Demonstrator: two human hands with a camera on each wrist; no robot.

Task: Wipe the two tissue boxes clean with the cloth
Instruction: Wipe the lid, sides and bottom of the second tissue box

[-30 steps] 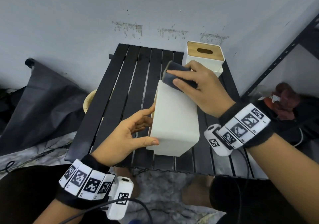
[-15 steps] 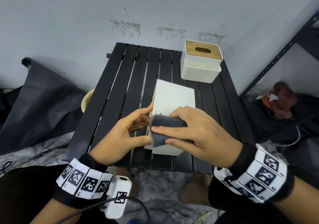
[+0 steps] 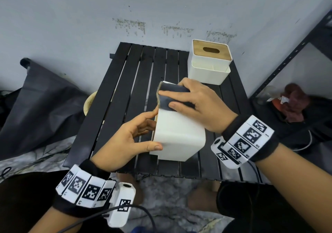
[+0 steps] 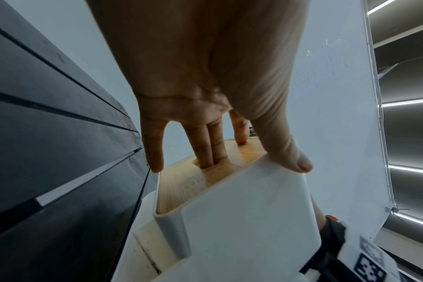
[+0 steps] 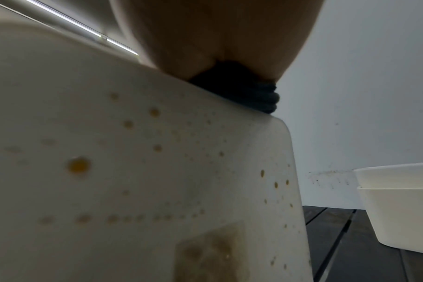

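Observation:
A white tissue box (image 3: 179,135) lies on its side on the black slatted table (image 3: 125,89). My left hand (image 3: 154,130) grips its near end, thumb on top; in the left wrist view two fingers (image 4: 210,150) poke into the slot of the wooden lid (image 4: 181,187). My right hand (image 3: 166,99) holds a folded dark cloth (image 3: 172,90) and presses it on the far end of the box's upper face. The right wrist view shows the cloth (image 5: 254,95) bunched under the palm and yellowish spots on the box's side (image 5: 133,171). The second white tissue box (image 3: 208,65), with a wooden lid, stands upright at the table's back right.
A grey wall rises just behind the table. A black metal rack (image 3: 287,62) stands to the right with a reddish bundle (image 3: 294,103) beside it. A dark bag (image 3: 36,103) and a pale round bowl (image 3: 89,103) sit left of the table.
My right hand drew the cloth from the box's far end to its near end, and now it is back at the far end. My left hand has kept its grip.

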